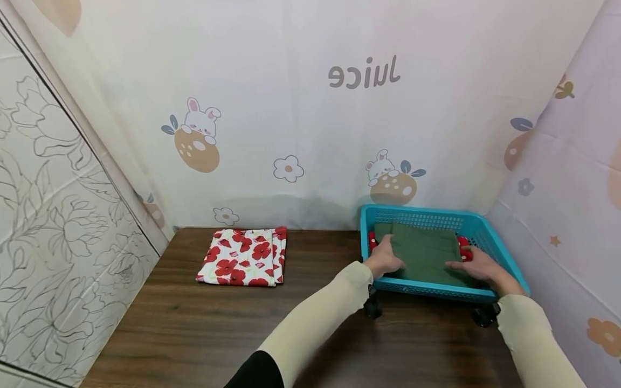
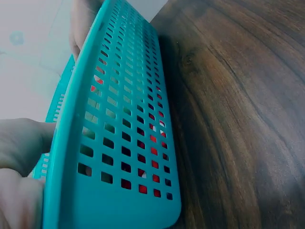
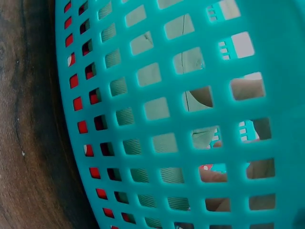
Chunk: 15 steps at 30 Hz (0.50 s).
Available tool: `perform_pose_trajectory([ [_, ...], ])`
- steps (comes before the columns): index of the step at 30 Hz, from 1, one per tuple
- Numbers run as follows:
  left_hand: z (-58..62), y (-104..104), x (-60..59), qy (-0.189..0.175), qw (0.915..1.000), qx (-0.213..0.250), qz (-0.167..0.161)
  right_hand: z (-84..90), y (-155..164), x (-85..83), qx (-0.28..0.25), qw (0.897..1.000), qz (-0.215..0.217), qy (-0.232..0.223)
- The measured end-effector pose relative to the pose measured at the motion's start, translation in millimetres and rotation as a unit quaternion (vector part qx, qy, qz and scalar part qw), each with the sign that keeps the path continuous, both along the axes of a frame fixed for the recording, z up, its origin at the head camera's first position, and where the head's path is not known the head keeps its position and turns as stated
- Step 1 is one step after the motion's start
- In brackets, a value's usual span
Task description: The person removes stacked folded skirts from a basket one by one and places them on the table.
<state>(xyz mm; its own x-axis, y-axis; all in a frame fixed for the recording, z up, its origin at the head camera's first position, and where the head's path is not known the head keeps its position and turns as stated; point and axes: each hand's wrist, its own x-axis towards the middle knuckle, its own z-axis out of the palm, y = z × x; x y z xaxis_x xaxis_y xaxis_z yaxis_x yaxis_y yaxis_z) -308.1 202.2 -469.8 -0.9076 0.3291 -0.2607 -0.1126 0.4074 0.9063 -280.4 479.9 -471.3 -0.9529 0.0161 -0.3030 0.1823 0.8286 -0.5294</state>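
Both hands reach into a blue plastic basket (image 1: pixel 436 289) at the right of the brown tabletop (image 1: pixel 204 328); a folded green cloth (image 1: pixel 427 253) lies flat inside it, with red cloth (image 1: pixel 373 242) showing at its left and right edges; through the holes in the basket's sides (the wrist views look straight at them) red patches, some with bits of white, show low down, beneath the green.

The left hand (image 1: pixel 385 260) is at the left side of the green cloth, its thumb laid over the near left part and a finger pointing toward the far left; that grip is loose and spread, touching the cloth without closing on it. The right hand (image 1: pixel 482 268) comes over the basket's right side and rests at the right edge of the green cloth; its thumb and forefinger stand apart, so that grip is spread too, with nothing clasped; the fingertips on the far side are partly hidden.

A folded white cloth with red flowers (image 1: pixel 242 258) lies well apart, at the far left of the tabletop; cream sleeves (image 1: pixel 315 312) cover the forearms; behind stands a pale sheet (image 1: pixel 262 64) printed with rabbits, fruit and flowers.
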Motion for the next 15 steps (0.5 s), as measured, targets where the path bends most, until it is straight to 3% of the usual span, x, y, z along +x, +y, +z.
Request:
perform_pose_trajectory([
  [8, 0.8, -7.5, -3.5, -0.006, 0.9939, 0.076, -0.08, -3.5, -0.6, -2.6, -0.025, 0.999, 0.012, 0.039],
  [12, 0.0, -8.4, -6.0, -0.025, 0.9894, 0.078, -0.12, -6.1, -0.9, 0.7, -0.034, 0.999, 0.024, 0.033],
  [15, -1.5, -7.9, -7.6, -0.026, 0.9889, 0.064, -0.131, -9.4, -1.5, 1.5, -0.042, 0.998, 0.034, 0.031],
])
